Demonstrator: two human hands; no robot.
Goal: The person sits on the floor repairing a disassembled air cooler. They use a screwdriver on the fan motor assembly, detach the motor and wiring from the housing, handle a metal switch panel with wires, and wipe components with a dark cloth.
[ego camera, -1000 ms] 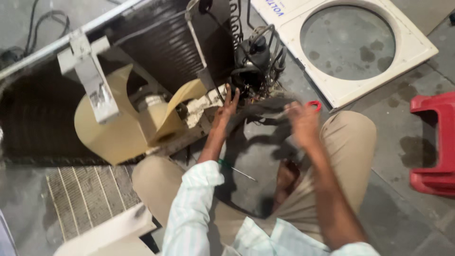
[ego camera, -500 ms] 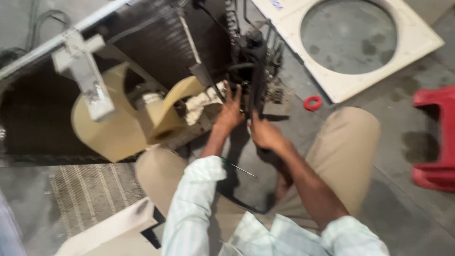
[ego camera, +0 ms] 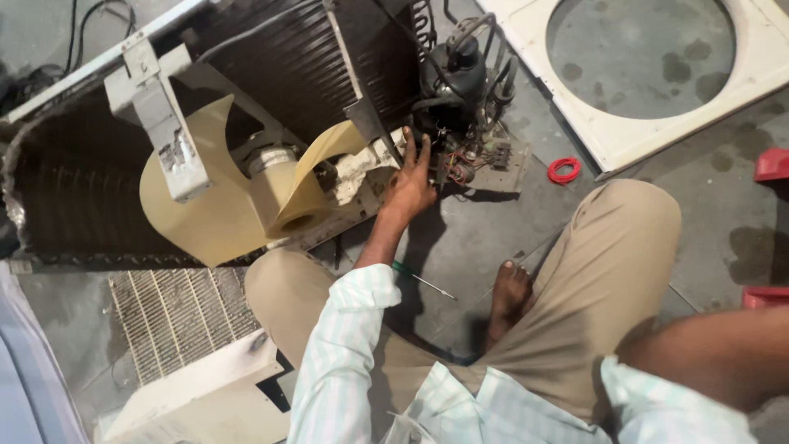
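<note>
I sit on the floor in front of an opened air-conditioner unit. My left hand (ego camera: 408, 182) reaches forward, fingers apart, and rests on the metal base beside the black compressor (ego camera: 462, 72) and its tangle of red wires (ego camera: 460, 168). Nothing is gripped in it. Just left of the hand are the beige fan blade (ego camera: 209, 215) and the fan motor (ego camera: 269, 163). Only my right forearm (ego camera: 711, 353) shows at the lower right; the hand itself is outside the frame. A thin screwdriver (ego camera: 423, 279) lies on the floor between my knees.
A dark finned coil (ego camera: 292, 62) stands behind the fan. A white panel with a round opening (ego camera: 764, 70) lies at the top right, a red ring (ego camera: 564, 170) near it. A red plastic stool (ego camera: 772, 164) is at the right edge, a metal grille (ego camera: 173, 316) lower left.
My right hand, which was beside the left one at the compressor, has pulled back to the right and left the view. The left hand stays at the compressor base.
</note>
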